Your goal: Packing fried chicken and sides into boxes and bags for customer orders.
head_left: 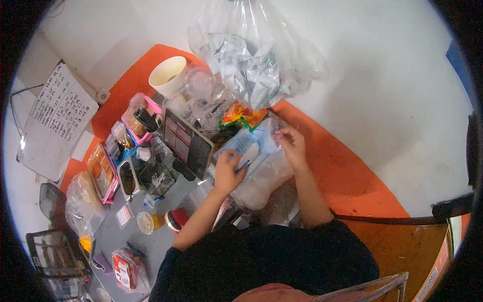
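Observation:
My left hand (228, 171) has its fingers curled over a slim blue item (243, 166), which looks like a pen. Just beyond those fingertips is a narrow white packet or paper (249, 154). My right hand (293, 146) pinches the edge of a thin transparent plastic bag (272, 126). Between the hands lies a pale blue plastic pack (237, 141), partly covered. Below them spreads a cloudy plastic bag (260, 185). An orange and green packet (244, 116) sits just past the pale blue pack.
A tablet-like screen (188, 141) leans left of my hands. A large transparent bag of crumpled silvery wrappers (249, 68) hangs ahead, near a cream bowl (168, 76). Pink baskets (140, 120), a black box (156, 175) and a yellow-filled cup (150, 222) crowd the grey table (128, 241).

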`<act>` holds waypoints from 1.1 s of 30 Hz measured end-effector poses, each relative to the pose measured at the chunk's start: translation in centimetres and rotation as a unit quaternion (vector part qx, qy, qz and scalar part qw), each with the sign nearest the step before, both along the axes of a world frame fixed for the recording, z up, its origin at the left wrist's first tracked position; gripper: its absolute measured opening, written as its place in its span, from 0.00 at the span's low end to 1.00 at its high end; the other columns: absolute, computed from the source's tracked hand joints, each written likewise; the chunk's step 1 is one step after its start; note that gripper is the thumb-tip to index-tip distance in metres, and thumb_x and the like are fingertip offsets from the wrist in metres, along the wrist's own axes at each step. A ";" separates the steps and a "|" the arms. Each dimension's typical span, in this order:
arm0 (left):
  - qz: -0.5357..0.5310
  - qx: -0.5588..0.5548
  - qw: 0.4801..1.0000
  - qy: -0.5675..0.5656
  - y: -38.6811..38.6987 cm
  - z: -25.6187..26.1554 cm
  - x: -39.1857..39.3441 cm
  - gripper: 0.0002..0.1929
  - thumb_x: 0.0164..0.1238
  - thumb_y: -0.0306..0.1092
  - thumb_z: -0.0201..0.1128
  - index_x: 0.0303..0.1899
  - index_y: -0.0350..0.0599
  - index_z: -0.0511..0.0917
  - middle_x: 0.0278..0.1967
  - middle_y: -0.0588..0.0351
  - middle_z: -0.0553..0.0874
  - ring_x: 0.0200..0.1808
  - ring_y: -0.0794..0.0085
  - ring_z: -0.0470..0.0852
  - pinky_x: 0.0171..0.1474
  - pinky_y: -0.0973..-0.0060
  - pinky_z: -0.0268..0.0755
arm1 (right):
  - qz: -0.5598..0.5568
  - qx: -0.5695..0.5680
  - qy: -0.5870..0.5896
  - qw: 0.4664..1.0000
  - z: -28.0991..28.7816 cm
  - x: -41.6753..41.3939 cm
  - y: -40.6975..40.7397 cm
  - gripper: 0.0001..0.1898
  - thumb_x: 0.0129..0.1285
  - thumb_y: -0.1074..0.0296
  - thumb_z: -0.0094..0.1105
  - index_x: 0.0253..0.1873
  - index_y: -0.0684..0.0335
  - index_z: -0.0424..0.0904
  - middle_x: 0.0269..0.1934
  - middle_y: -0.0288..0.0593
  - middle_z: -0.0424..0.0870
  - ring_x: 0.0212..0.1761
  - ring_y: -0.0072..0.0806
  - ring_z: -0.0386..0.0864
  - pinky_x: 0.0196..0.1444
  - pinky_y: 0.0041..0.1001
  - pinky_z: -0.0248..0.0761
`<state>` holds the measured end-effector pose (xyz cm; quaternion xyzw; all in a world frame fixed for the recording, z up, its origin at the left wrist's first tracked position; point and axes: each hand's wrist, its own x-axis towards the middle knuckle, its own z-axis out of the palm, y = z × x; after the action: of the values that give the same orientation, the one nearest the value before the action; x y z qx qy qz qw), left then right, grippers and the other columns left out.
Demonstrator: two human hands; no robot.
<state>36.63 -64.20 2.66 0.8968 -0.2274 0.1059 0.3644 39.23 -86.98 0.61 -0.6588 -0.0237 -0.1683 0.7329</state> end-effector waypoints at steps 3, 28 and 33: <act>0.015 0.006 0.994 -0.109 -0.4 1.1 -0.3 0.15 0.42 0.30 0.68 0.36 0.43 0.80 0.61 0.42 0.65 0.58 0.44 0.65 0.58 0.54 0.60 | 0.091 0.116 0.026 0.989 0.4 0.1 0.1 0.11 0.48 0.78 0.53 0.39 0.66 0.77 0.34 0.39 0.79 0.35 0.26 0.77 0.40 0.24 0.71; 0.015 0.024 0.998 -0.061 -0.3 -0.1 -0.1 0.19 0.45 0.32 0.66 0.42 0.41 0.74 0.48 0.43 0.75 0.47 0.49 0.72 0.52 0.61 0.66 | 0.159 -0.284 -0.056 0.944 1.6 3.5 -3.4 0.09 0.56 0.72 0.57 0.42 0.66 0.78 0.53 0.46 0.76 0.58 0.38 0.70 0.62 0.33 0.61; 0.012 0.030 0.999 -0.044 -0.2 0.1 0.1 0.19 0.45 0.32 0.65 0.41 0.40 0.74 0.47 0.43 0.76 0.48 0.48 0.72 0.53 0.60 0.66 | 0.232 -0.348 -0.077 0.905 2.5 2.9 -3.5 0.11 0.55 0.74 0.57 0.44 0.65 0.79 0.55 0.45 0.74 0.61 0.39 0.68 0.61 0.33 0.61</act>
<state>36.73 -64.39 2.80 0.9046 -0.2355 0.1422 0.3257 42.15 -90.45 3.10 -0.8325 -0.2897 -0.0249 0.4716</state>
